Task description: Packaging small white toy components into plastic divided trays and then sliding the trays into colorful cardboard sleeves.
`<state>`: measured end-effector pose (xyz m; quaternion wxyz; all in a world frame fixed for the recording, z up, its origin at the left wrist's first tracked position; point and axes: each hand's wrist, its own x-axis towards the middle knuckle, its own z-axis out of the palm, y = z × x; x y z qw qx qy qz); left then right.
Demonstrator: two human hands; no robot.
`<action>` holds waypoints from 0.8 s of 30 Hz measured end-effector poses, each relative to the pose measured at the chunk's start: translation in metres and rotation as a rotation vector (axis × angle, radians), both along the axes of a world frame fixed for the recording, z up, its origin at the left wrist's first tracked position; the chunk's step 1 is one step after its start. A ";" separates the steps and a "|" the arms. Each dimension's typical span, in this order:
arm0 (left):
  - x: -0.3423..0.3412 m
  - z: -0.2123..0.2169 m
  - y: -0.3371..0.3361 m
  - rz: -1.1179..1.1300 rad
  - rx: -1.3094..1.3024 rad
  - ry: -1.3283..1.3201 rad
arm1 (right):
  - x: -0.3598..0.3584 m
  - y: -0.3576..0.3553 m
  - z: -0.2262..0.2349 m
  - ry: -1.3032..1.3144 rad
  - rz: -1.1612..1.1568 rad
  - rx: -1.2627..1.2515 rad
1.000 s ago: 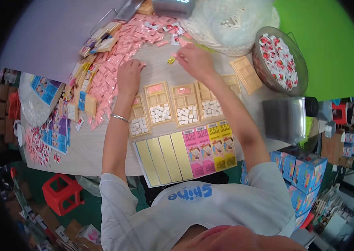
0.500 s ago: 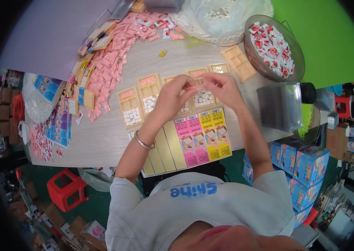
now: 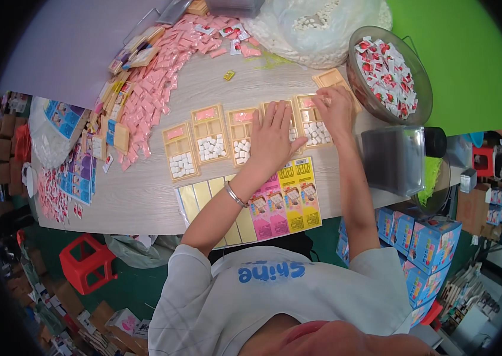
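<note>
Several light tan compartment trays stand in a row, holding small white pieces and pink packets; the leftmost tray (image 3: 188,148) and its neighbour (image 3: 218,126) are in plain sight. My left hand (image 3: 272,135) lies flat with fingers stretched over the tray second from the right, hiding most of it. At the upper right side of the rightmost tray (image 3: 316,120), my right hand (image 3: 339,115) has its fingers bent together. Anything between those fingertips is too small to make out. Below the row lies a sheet of pink and yellow printed cards (image 3: 286,199).
A pile of pink packets (image 3: 150,89) spreads at the far left. A bowl of strawberry-printed sachets (image 3: 386,77) stands right, beside an empty tan tray (image 3: 329,78). Behind are a bag of white pieces (image 3: 316,35); clear plastic containers (image 3: 392,160) stand at the right edge.
My hands were close together, fingers pinched above the trays. Now the left one is spread flat and lower over a tray, while the right one has shifted right to the end tray.
</note>
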<state>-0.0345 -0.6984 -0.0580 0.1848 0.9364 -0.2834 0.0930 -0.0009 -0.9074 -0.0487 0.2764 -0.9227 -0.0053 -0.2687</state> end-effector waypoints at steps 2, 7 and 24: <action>0.000 0.002 0.000 0.000 -0.003 0.018 | -0.001 0.000 0.001 0.233 0.028 0.064; 0.000 0.004 0.011 0.005 -0.043 0.056 | 0.000 0.026 0.028 0.057 -0.002 0.093; -0.131 0.041 0.186 0.174 -0.261 0.148 | 0.199 0.180 0.014 0.416 -0.042 -0.602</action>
